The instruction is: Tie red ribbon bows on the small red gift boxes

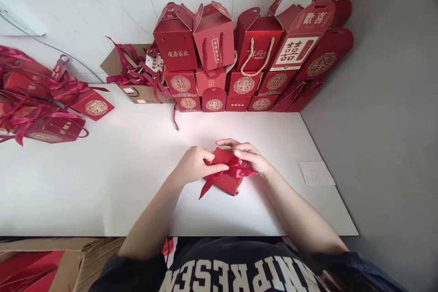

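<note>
A red gift box [224, 186] sits on the white table in front of me, with a shiny crimson ribbon [239, 171] tied across its top in a bow. My left hand [195, 164] is closed on the ribbon from the left, its thumb laid near the knot. One pointed ribbon tail hangs over the box's left side. At the upper right of the bow is my right hand [251, 155], its thumb and fingers bent around a loop of the ribbon, with one finger stretched out. Part of the box's top is covered by the hands and ribbon.
Red gift boxes [246, 84] stand stacked along the wall at the back. Left of them, an open cardboard box [140, 93] holds ribbons and tags. Several ribboned boxes [54, 127] are heaped at the far left. A white paper [315, 173] lies near the right edge, beside a grey wall.
</note>
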`<state>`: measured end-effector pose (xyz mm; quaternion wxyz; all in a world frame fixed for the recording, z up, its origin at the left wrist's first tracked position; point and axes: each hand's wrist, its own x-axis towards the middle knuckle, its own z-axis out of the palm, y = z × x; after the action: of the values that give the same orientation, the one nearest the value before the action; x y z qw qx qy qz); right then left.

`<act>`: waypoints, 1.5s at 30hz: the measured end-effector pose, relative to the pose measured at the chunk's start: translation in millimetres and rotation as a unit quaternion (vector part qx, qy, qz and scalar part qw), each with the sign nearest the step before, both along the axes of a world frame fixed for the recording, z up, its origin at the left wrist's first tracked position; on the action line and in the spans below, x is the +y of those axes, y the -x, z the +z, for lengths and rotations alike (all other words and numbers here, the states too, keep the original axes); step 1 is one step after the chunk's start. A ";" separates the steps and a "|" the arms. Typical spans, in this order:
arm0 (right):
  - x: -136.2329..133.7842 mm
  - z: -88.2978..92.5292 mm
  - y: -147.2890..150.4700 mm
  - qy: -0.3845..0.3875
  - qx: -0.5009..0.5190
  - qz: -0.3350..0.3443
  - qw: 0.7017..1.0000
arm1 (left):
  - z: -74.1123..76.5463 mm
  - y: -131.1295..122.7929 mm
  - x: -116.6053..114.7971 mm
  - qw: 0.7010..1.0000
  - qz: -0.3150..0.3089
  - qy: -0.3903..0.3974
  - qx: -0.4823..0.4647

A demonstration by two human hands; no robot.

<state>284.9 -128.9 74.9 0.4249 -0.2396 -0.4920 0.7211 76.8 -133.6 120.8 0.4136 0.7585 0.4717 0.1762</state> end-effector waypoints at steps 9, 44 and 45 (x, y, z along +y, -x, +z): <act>-1.1 -2.5 7.3 0.075 0.039 0.007 0.996 | -1.7 6.1 2.8 0.999 -0.028 0.011 0.021; 0.2 25.4 -54.4 -0.078 -0.270 0.070 0.957 | -6.7 25.0 19.0 0.977 0.023 0.150 -0.147; 0.9 24.3 -54.4 -0.076 -0.271 0.078 0.956 | -8.4 24.8 19.6 0.977 0.028 0.154 -0.145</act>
<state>339.4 -128.1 99.2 0.2345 -0.3539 -0.6593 0.6206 52.0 -114.0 112.5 0.5844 0.6388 0.4491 0.2206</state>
